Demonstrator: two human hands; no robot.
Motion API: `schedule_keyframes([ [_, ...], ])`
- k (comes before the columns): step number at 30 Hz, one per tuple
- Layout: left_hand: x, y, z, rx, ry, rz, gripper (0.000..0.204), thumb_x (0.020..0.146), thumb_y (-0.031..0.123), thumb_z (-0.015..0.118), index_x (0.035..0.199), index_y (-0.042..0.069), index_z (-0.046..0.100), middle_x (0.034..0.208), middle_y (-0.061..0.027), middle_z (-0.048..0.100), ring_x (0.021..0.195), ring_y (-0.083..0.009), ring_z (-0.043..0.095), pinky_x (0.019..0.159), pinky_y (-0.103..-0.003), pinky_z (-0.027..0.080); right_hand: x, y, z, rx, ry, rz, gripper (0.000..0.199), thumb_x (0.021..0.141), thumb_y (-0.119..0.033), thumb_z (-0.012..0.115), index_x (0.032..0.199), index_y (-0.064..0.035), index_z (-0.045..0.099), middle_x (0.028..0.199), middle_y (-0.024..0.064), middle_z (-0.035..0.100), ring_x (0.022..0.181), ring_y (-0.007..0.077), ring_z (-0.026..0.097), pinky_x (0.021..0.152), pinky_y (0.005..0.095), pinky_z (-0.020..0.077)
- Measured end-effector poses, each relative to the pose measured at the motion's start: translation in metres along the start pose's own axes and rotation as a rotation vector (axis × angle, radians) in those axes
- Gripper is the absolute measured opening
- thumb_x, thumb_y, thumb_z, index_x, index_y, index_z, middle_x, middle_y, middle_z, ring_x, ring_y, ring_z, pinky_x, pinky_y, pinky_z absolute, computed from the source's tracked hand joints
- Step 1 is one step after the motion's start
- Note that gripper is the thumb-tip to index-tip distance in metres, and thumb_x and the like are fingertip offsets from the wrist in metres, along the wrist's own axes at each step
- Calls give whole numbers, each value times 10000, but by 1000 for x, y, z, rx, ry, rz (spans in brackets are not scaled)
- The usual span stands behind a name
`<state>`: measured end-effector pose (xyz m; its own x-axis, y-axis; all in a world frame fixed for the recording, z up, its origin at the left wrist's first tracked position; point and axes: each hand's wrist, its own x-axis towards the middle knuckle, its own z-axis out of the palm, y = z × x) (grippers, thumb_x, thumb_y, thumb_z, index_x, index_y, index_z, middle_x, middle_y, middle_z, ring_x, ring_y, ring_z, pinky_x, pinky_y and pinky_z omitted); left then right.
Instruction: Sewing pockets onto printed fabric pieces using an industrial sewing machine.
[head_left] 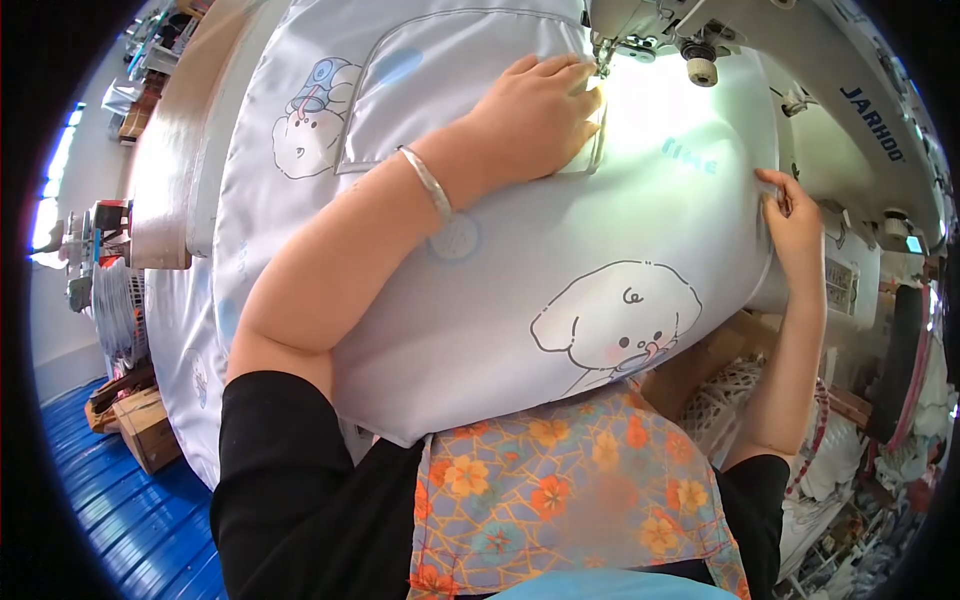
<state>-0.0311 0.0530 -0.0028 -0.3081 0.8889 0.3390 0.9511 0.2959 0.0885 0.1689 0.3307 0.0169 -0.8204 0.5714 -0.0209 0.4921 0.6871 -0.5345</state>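
Observation:
A large piece of white fabric (350,330) with cartoon puppy prints spreads over the sewing machine's bed and hangs toward my lap. A pocket panel (440,90) with a dark outlined edge lies on it. My left hand (535,115) rests palm down on the pocket's right part, fingers apart, the tips close to the presser foot (602,62) and needle area. At the right, my right hand (795,225) pinches the fabric's hemmed edge between thumb and fingers. The lamp glare washes out the cloth right of the needle.
The sewing machine's white arm (850,110) reaches across the upper right, with a round knob (702,70) hanging under its head. A wooden table edge (165,200) is at the left. Cardboard boxes (150,425) stand on the blue floor (110,500). Piled cloth (820,520) lies lower right.

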Motion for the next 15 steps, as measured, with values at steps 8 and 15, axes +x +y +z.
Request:
schedule_keyframes([
  [8,-30,14,-15,-128,-55,37,344,928,194,533,1234,42,575,1375,-148,496,1292,-299,435,1102,-440,300,-18,-113,53,-71,-39,-976,294,718,20,660,1000,-63,661,1023,67,645,840,268,649,742,335,527],
  [15,-102,-12,-62,-121,-12,-52,296,821,54,615,1117,47,621,1249,-110,584,1181,-288,529,1020,-413,407,-18,-109,86,-199,83,-1045,304,644,24,669,925,-92,643,973,7,648,747,222,643,645,318,527],
])
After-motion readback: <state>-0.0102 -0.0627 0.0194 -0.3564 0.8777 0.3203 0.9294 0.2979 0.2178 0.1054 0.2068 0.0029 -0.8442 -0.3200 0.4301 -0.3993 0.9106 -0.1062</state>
